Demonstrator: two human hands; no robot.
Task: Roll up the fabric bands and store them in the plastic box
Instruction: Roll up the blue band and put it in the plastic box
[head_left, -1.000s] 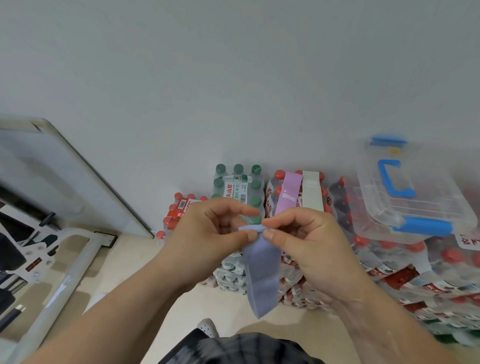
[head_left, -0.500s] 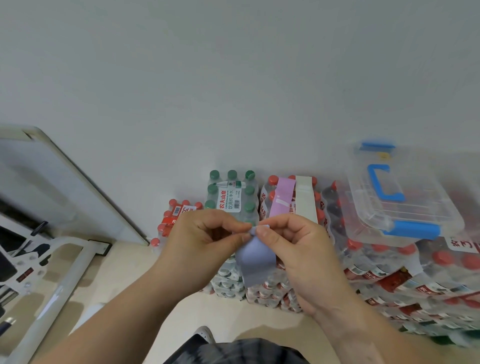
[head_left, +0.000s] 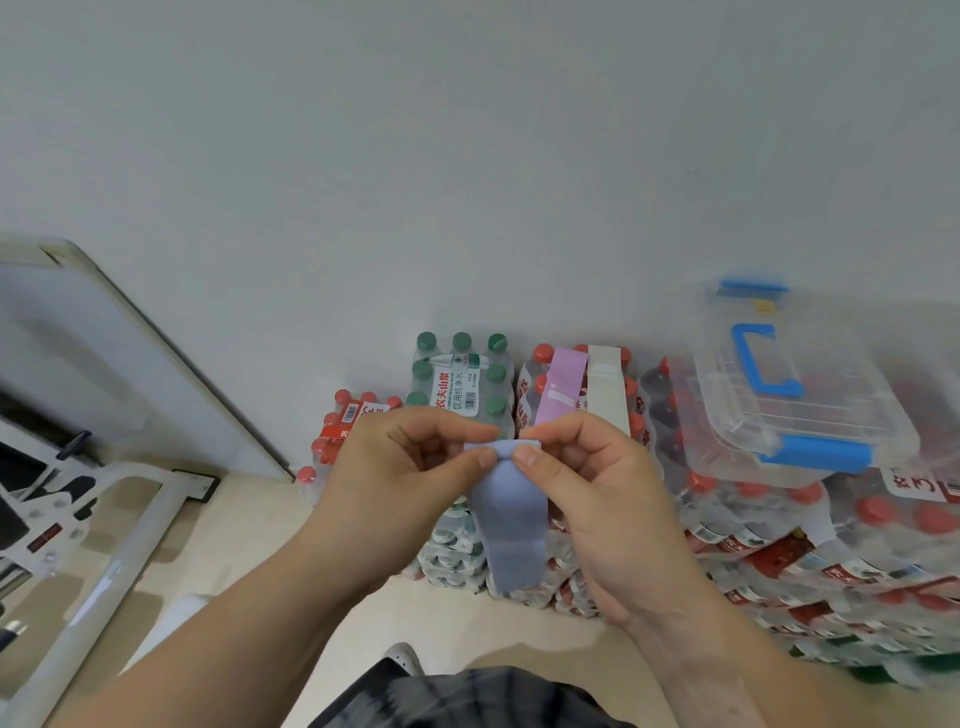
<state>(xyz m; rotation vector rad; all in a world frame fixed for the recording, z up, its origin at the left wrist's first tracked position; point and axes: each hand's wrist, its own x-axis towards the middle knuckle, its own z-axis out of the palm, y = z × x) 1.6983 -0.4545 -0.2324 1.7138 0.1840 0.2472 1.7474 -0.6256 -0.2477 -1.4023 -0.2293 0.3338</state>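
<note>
A lavender-blue fabric band (head_left: 511, 525) hangs in front of me, its top edge curled over. My left hand (head_left: 400, 483) and my right hand (head_left: 587, 488) both pinch that top edge between thumb and fingers. A pink band (head_left: 561, 387) and a cream band (head_left: 607, 389) lie flat on top of the bottle packs behind my hands. The clear plastic box (head_left: 810, 415) with a blue handle and blue clasps sits closed on the packs at the right.
Shrink-wrapped packs of red-capped bottles (head_left: 779, 551) and green-capped bottles (head_left: 457, 379) are stacked against the white wall. A framed board (head_left: 104, 364) leans at the left, with a white metal frame (head_left: 78, 561) on the beige floor below it.
The band's hanging tail was drawn up short half a second ago and now hangs longer again. Both hands stay pinched on its curled top edge.
</note>
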